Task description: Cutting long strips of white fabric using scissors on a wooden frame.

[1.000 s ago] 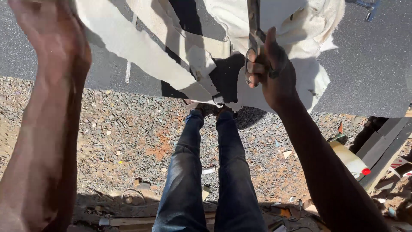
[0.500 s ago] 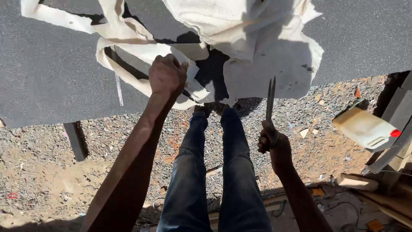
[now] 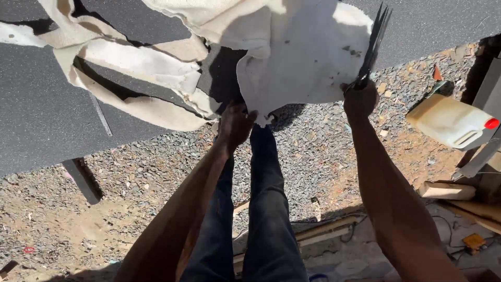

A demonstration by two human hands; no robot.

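The big dark grey surface (image 3: 47, 115) is the landmark here. A pale cream cloth (image 3: 308, 57) lies on it, and part of the cloth hangs over the near edge of the surface. Long cream strips (image 3: 135, 62) lie on the surface to the left of the cloth.

The left hand (image 3: 236, 124) is at the near edge of the surface, right under the hanging cloth. Its fingers are curled and pressed together on the bottom corner of the cloth.

The right hand (image 3: 360, 99) is also at the near edge of the surface, to the right of the left hand. It is wrapped tight around the handles of dark scissors (image 3: 371, 47). The blades point up over the cloth and are a little bit apart.

A thin metal ruler (image 3: 100, 114) lies on the surface, left of the strips.

Below the surface is gravel ground (image 3: 323, 151). A pale yellow jug (image 3: 451, 121) with a red cap sits on the ground to the right of the surface. The person's legs in dark jeans (image 3: 263, 209) stand under the near edge.
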